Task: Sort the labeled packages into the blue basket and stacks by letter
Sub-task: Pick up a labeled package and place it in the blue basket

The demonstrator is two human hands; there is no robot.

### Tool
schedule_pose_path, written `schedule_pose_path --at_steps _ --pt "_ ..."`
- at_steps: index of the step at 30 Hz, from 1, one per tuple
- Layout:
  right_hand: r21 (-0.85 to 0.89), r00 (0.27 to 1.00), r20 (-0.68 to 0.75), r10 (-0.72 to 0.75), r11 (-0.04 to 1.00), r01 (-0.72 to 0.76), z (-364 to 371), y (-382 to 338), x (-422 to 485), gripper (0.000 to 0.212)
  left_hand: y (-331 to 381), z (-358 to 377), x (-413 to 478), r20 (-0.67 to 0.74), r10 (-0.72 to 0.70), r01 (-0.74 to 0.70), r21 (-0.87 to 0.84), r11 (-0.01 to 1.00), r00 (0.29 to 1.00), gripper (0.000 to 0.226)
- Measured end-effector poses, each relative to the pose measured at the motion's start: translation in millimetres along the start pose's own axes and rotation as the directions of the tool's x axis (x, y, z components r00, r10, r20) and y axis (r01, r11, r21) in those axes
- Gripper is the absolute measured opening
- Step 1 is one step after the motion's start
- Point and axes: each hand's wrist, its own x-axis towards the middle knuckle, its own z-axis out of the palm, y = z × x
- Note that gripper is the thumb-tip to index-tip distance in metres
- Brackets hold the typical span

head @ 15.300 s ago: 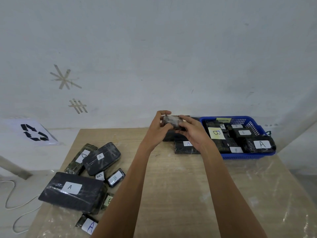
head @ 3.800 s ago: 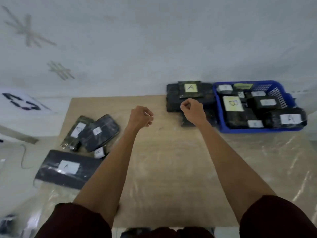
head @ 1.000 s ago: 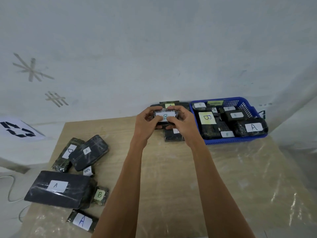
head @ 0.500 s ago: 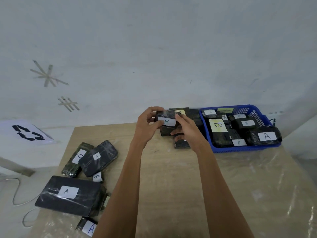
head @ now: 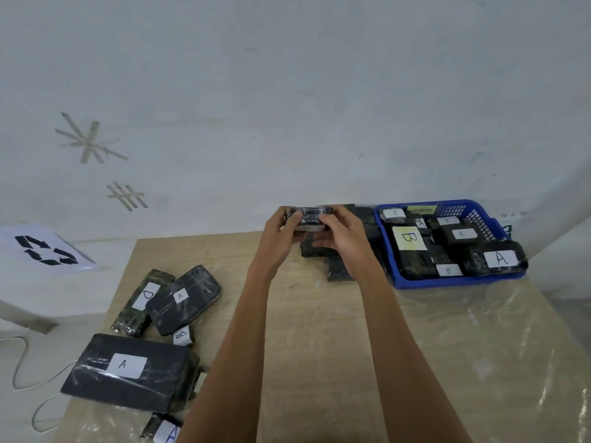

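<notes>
Both hands hold one small black wrapped package (head: 307, 218) in the air above the far middle of the table. My left hand (head: 281, 231) grips its left end and my right hand (head: 340, 231) grips its right end. Its label is turned away and I cannot read it. Right below and behind it lies a stack of dark packages (head: 339, 266). The blue basket (head: 460, 281) stands at the far right, filled with several black packages labeled A and B.
At the left of the wooden table (head: 319, 330) lie a large package labeled A (head: 128, 369), a rounded one labeled A (head: 184, 298), one labeled D (head: 142, 302), a small B label (head: 181, 335) and another A package (head: 164, 433) at the front edge. A white cable (head: 19, 388) hangs at the left.
The package between my hands has tipped so that its B label no longer faces me. Both hands stay on it above the stack.
</notes>
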Motion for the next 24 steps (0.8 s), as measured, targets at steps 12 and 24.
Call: schedule_pose_path --at_steps 12,24 --pt "-0.026 0.999 -0.032 -0.015 1.0 0.015 0.9 5.8 -2.0 0.015 -3.2 -0.9 -2.6 0.07 -0.001 0.0 0.007 1.0 0.998 0.018" --pt "-0.038 0.998 -0.035 -0.047 0.998 0.046 6.0 3.6 -2.8 0.013 -0.7 -4.8 -5.4 0.047 0.03 -0.029 -0.019 0.999 0.998 0.014"
